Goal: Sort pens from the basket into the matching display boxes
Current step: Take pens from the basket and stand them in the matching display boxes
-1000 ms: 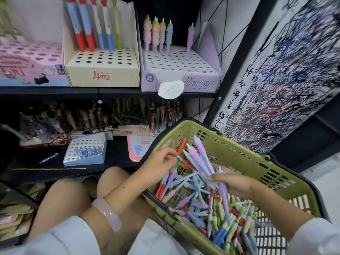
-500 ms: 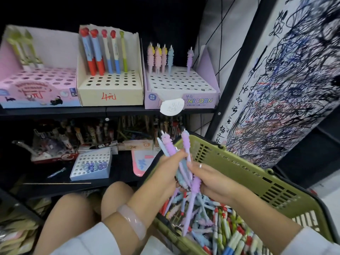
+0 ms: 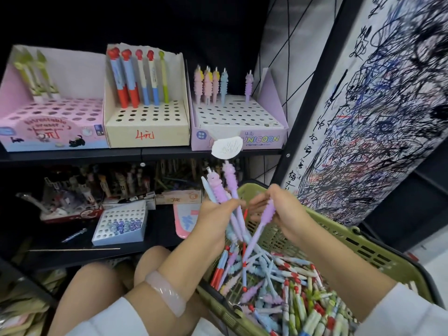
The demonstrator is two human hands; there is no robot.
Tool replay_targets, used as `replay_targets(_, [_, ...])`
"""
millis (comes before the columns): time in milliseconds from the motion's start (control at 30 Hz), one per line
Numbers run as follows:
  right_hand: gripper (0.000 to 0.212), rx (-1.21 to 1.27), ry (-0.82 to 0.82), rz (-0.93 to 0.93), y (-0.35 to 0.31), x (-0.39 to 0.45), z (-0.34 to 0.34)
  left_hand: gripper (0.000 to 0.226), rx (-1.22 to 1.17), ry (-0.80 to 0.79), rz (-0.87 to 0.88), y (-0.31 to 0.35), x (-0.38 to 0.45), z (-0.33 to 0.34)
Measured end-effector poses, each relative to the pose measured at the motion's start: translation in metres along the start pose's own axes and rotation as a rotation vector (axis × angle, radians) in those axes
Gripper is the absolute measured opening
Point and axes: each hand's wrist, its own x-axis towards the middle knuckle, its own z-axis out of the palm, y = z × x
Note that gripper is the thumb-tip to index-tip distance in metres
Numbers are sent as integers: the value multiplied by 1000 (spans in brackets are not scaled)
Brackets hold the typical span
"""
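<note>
My left hand (image 3: 215, 215) grips a bunch of purple and blue unicorn pens (image 3: 221, 187), their tops pointing up over the green basket (image 3: 344, 241). My right hand (image 3: 278, 210) pinches one more purple unicorn pen (image 3: 263, 221), its tip slanting down into the basket. The basket is full of mixed pens (image 3: 291, 287). On the upper shelf stand three display boxes: the lilac UNICORN box (image 3: 242, 124) with several unicorn pens, a cream box (image 3: 148, 122) with red and blue pens, and a pink box (image 3: 51, 122) with green pens.
A white paper tag (image 3: 226, 147) hangs from the UNICORN box front. The lower shelf holds a small grey holed box (image 3: 120, 224), a loose pen (image 3: 74, 235) and cluttered stock. A scribbled board (image 3: 378, 105) stands to the right. My knees (image 3: 121, 275) are under the shelf.
Both hands rose out of the basket with unicorn pens and came together. The left hand's bunch now stands upright; the view tilted up toward the upper shelf.
</note>
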Motion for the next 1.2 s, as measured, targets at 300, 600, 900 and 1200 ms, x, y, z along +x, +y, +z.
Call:
replay_targets(300, [27, 10, -36, -71, -35, 26, 32, 9, 92, -220, 59, 5, -4, -13])
replay_targets(600, [45, -24, -89, -77, -50, 30, 58, 22, 39, -237, 208, 32, -4, -25])
replay_targets(900, [25, -93, -232, -332, -68, 24, 31, 13, 87, -271, 300, 79, 10, -31])
replay_targets(1200, [5, 11, 146, -570, -163, 96, 6, 10, 7, -244, 292, 143, 38, -18])
